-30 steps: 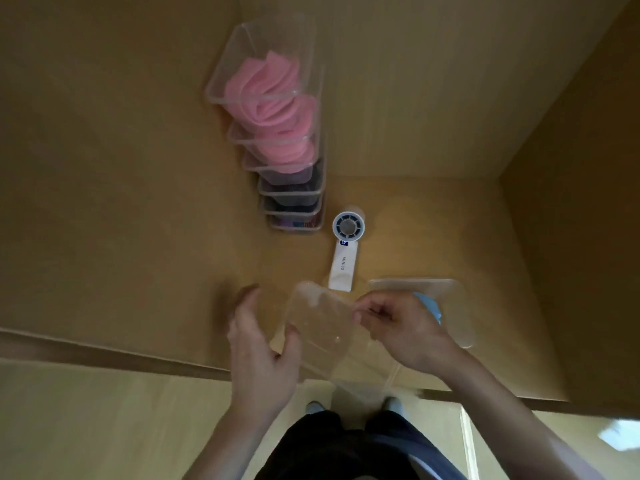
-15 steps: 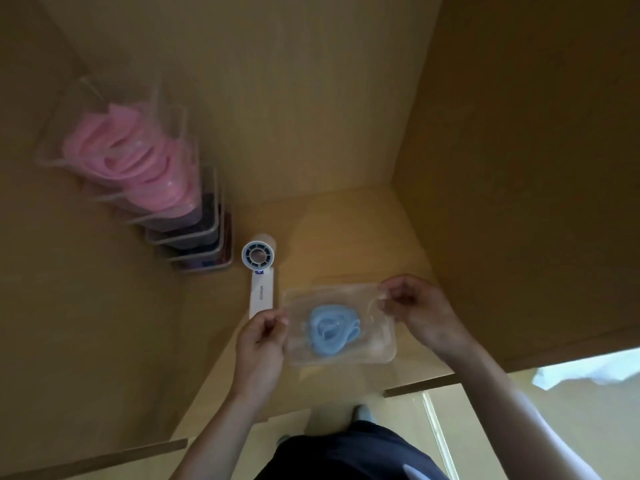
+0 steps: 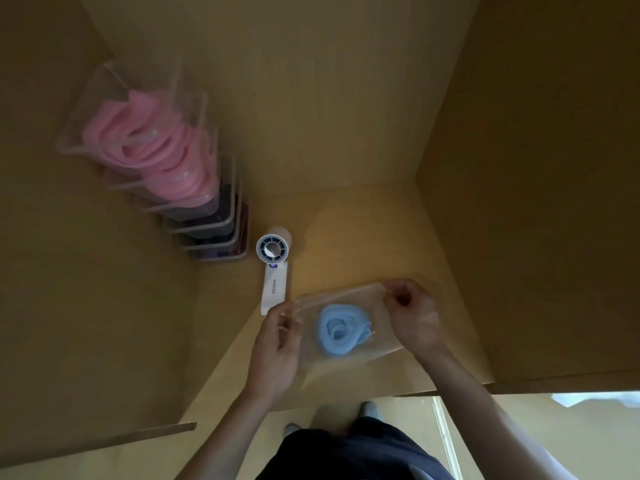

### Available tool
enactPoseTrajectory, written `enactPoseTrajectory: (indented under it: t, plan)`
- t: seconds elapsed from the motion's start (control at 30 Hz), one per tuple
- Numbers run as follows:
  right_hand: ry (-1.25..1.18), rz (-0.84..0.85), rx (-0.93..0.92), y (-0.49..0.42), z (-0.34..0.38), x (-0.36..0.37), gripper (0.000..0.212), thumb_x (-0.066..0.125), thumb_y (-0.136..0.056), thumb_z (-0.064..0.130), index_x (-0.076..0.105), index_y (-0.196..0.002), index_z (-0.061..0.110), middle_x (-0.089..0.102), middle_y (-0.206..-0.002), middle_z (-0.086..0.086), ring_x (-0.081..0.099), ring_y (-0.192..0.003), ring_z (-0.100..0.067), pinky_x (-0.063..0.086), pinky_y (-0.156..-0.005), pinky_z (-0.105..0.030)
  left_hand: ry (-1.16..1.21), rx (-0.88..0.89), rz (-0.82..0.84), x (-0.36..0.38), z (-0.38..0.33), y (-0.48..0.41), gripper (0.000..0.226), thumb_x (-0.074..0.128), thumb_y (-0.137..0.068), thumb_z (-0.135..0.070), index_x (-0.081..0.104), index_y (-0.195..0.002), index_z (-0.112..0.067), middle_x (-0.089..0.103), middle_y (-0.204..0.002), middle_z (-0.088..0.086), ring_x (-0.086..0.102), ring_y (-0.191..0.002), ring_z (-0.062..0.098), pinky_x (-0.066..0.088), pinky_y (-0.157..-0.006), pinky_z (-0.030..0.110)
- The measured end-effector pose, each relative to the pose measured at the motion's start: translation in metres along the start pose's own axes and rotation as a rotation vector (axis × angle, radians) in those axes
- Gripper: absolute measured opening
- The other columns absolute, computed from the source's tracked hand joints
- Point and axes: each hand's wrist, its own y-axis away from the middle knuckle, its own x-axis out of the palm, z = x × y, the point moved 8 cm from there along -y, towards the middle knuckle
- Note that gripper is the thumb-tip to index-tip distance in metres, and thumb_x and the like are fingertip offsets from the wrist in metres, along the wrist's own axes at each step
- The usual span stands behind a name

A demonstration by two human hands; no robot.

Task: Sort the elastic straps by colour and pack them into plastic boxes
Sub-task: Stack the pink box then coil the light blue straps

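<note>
A clear plastic box (image 3: 381,344) lies on the wooden shelf near its front edge, with a coiled light-blue elastic strap (image 3: 341,330) inside under the lid. My left hand (image 3: 277,344) grips the box's left end, fingers curled round the rim. My right hand (image 3: 414,313) pinches the far right corner of the lid. At the back left stands a stack of clear boxes (image 3: 149,157): the upper ones hold pink straps (image 3: 156,147), the lower ones dark straps (image 3: 218,223).
A white handheld fan (image 3: 273,268) lies on the shelf just left of the box, its head toward the stack. Wooden walls close the shelf at the left, back and right. The shelf's front edge (image 3: 346,400) runs below my hands, with the floor beneath.
A second ago my hands held a loose lid beside the box. Now the lid lies over the blue strap, both hands grip the box ends, and the view has turned right.
</note>
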Motion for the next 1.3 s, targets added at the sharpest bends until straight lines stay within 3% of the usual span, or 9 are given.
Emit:
enactPoseTrajectory:
  t: [0.2,0.3,0.4,0.5,0.6,0.77,0.87,1.03,1.3]
  plan:
    - [-0.062,-0.044,-0.039,0.008,-0.003,0.012,0.021,0.057,-0.093,0.004,0.063,-0.108,0.018,0.062,-0.085,-0.007,0.056,-0.07,-0.013,0.042,-0.062,-0.009,-0.113,0.003,0.018,0.008,0.004,-0.005,0.044,0.05,-0.103,-0.015,0.042,-0.145,-0.03,0.058,-0.091,-0.008,0.057,-0.075,-0.001,0.044,-0.066,0.017]
    - [0.016,-0.006,-0.195,0.017,0.007,0.02,0.042,0.047,-0.096,-0.003,0.062,-0.127,0.022,0.055,-0.103,-0.003,0.055,-0.083,-0.002,0.039,-0.076,-0.003,-0.118,0.024,0.047,0.015,0.005,-0.007,0.05,0.042,-0.106,-0.012,0.039,-0.15,-0.036,0.062,-0.123,-0.002,0.058,-0.111,0.003,0.045,-0.093,0.016]
    - [0.168,0.038,-0.3,0.021,0.013,0.024,0.047,0.044,-0.096,0.001,0.06,-0.137,0.02,0.049,-0.118,-0.002,0.051,-0.103,-0.009,0.034,-0.087,-0.001,-0.181,0.074,0.063,0.019,0.0,-0.005,0.053,0.037,-0.107,-0.017,0.032,-0.152,-0.043,0.042,-0.152,-0.023,0.042,-0.139,0.008,0.035,-0.11,0.022]
    - [0.356,0.181,-0.312,0.023,0.013,0.036,0.053,0.036,-0.097,0.027,0.046,-0.148,0.022,0.042,-0.139,-0.001,0.04,-0.126,-0.019,0.035,-0.107,-0.025,-0.394,0.152,0.066,0.022,-0.008,-0.004,0.053,0.033,-0.106,-0.036,0.022,-0.158,-0.034,0.034,-0.156,-0.015,0.04,-0.14,0.01,0.038,-0.104,0.026]
    - [0.46,0.219,-0.343,0.023,0.015,0.04,0.051,0.037,-0.103,0.028,0.036,-0.153,0.019,0.035,-0.152,-0.001,0.033,-0.138,-0.021,0.029,-0.119,-0.041,-0.552,0.195,0.04,0.021,-0.013,-0.007,0.063,0.028,-0.1,-0.052,0.02,-0.158,-0.026,0.037,-0.14,-0.005,0.045,-0.128,0.015,0.048,-0.098,0.035]
    - [0.356,0.283,-0.378,0.023,0.019,0.038,0.053,0.045,-0.101,0.018,0.036,-0.153,0.018,0.031,-0.157,0.005,0.027,-0.144,-0.006,0.019,-0.119,-0.021,-0.466,0.221,0.087,0.023,-0.009,-0.006,0.066,0.039,-0.097,-0.052,0.019,-0.153,-0.022,0.032,-0.144,-0.007,0.04,-0.134,0.014,0.042,-0.102,0.03]
    - [0.302,0.294,-0.423,0.027,0.024,0.037,0.053,0.048,-0.098,0.015,0.042,-0.15,0.023,0.032,-0.156,0.01,0.028,-0.143,-0.001,0.024,-0.119,-0.021,-0.399,0.245,0.097,0.021,-0.012,0.001,0.079,0.043,-0.09,-0.062,0.016,-0.155,-0.024,0.021,-0.154,-0.009,0.031,-0.142,0.01,0.036,-0.11,0.027]
    - [0.345,0.337,-0.454,0.032,0.023,0.04,0.054,0.043,-0.093,0.025,0.047,-0.146,0.023,0.035,-0.155,0.009,0.032,-0.142,-0.004,0.025,-0.116,-0.017,-0.726,0.441,0.2,0.036,-0.025,0.003,0.108,0.04,-0.08,-0.089,0.009,-0.159,-0.023,-0.003,-0.167,-0.006,-0.005,-0.154,0.011,0.007,-0.125,0.033]
    - [0.374,0.359,-0.465,0.034,0.023,0.04,0.054,0.043,-0.093,0.027,0.047,-0.146,0.019,0.035,-0.154,0.007,0.035,-0.141,-0.006,0.028,-0.117,-0.019,-0.811,0.509,0.257,0.046,-0.031,0.005,0.12,0.062,-0.062,-0.084,0.021,-0.154,-0.02,0.023,-0.154,-0.006,0.02,-0.143,0.014,0.021,-0.122,0.03]
